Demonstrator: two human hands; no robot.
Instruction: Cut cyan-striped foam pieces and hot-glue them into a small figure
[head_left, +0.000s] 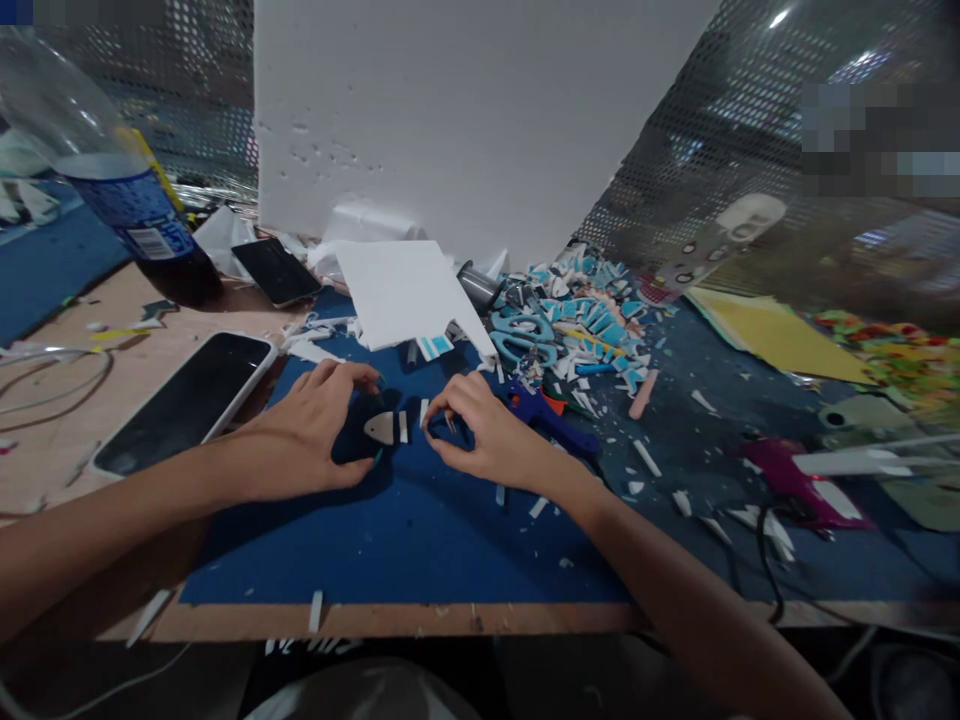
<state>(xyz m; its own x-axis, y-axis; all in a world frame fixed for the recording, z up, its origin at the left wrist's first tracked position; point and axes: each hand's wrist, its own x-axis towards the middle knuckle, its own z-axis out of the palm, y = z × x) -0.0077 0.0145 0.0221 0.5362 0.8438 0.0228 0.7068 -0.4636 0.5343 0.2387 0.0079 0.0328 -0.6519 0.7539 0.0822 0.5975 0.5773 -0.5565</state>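
Note:
On the blue mat (390,560) lies a small pale pointed piece with a dark dot (379,428). A thin white strip (403,427) is just right of it, apart from it. My left hand (322,430) is spread around the pointed piece's left side, thumb and fingers apart, holding nothing. Farther right, another small white strip (424,412) is at the fingertips of my right hand (469,425). Its thumb and forefinger are curled close together around that strip; whether they grip it is hard to tell.
Behind the hands are a white board (405,290), blue scissors (525,340) and a heap of blue-white scraps (600,310). A blue glue gun (555,420) lies right. Phone (187,405) and bottle (142,220) stand left; a magenta tool (802,485) is far right.

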